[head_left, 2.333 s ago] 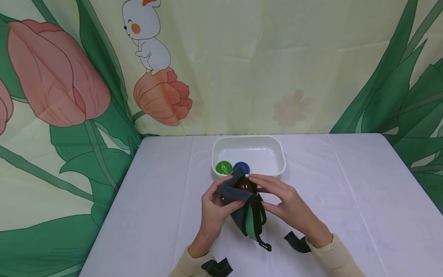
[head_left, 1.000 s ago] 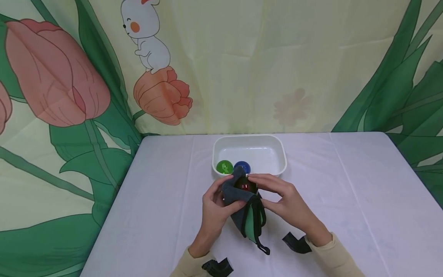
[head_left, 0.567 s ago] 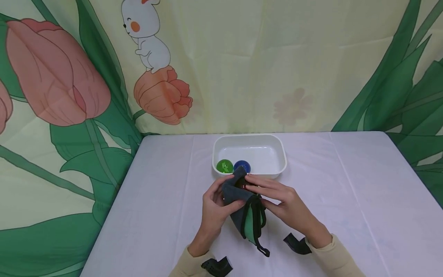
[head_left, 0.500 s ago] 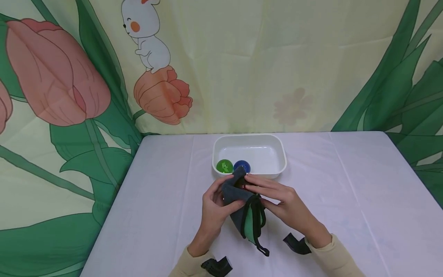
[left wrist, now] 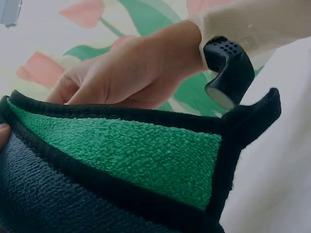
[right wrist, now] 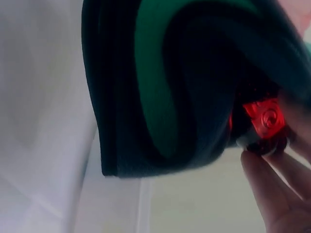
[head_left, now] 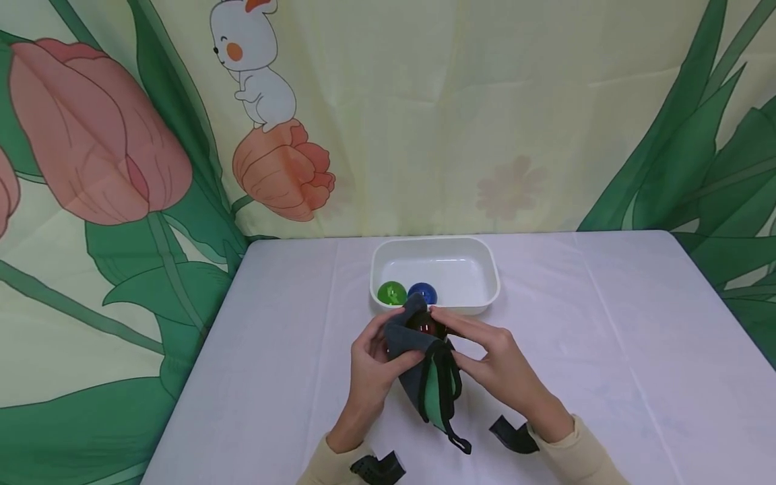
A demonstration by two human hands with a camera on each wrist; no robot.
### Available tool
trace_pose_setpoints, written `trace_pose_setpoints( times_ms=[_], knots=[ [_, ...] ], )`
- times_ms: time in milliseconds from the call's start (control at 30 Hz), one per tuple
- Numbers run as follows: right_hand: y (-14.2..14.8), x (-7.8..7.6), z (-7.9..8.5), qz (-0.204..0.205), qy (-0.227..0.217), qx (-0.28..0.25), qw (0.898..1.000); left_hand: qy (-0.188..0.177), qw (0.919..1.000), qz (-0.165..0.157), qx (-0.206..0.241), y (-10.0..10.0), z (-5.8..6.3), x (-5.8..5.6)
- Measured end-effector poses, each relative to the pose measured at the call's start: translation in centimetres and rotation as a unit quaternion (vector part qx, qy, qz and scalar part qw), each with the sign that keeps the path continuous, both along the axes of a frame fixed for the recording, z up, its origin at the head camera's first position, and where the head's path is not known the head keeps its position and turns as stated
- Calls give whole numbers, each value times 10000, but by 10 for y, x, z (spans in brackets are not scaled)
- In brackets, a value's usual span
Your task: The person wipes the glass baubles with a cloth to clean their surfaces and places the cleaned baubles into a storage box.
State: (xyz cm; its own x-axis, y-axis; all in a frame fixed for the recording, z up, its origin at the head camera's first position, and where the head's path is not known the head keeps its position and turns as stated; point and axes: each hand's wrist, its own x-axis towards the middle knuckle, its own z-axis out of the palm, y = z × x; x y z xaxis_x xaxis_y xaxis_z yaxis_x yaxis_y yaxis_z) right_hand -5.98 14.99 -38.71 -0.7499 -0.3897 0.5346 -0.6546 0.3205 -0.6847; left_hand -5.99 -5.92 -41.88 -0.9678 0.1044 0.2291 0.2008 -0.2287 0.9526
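A dark blue cloth, green on its inner side, has black edging and a small hanging loop. It is folded around a glossy dark red ball, which shows through the gap at the top and is otherwise hidden. My left hand grips the cloth from the left, thumb over its front. From the right, my right hand holds the cloth's edge between thumb and fingers, fingertips right at the ball. The green terry side fills much of the left wrist view. In the right wrist view, fingers reach the red ball.
Behind the cloth a white tray stands on the white-covered table. A green ball and a blue ball lie in its near left corner. A flower-printed curtain hangs behind the table.
The right fingers, spread over the red ball half a second ago, have drawn back so more of it shows. Both hands and the cloth sit slightly further left in the head view.
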Motion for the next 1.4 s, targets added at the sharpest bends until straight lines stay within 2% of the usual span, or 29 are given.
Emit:
trace_pose_setpoints(
  times_ms=[200,300,500,700,800,933,1033,1167,1300,1400],
  knots=[
    [3,-3,5,-31,349,960,9948,-142,9997,194,76,2,-1,0],
    [4,-5,3,19,599,1189,9911,-118,9997,210,97,3,-1,-1],
    [5,-5,0,208,820,1204,9891,8,9999,152,7,4,2,-2],
    [5,-2,2,86,757,1217,9896,10,10000,39,-57,3,1,-2],
    [5,-1,4,23,740,971,9925,26,10000,-89,5,2,0,-2],
    [5,0,8,40,485,454,9978,146,9995,-266,60,1,0,-1],
    [5,1,10,71,274,303,9991,282,9991,-329,27,0,-1,-2],
    [7,1,10,70,204,619,9978,288,9991,-297,10,1,-1,-2],
    [7,3,9,-48,268,1290,9913,79,9998,-177,27,2,-2,-2],
    [7,3,9,-47,356,1451,9888,-37,9998,-170,24,2,-3,-2]
  ],
)
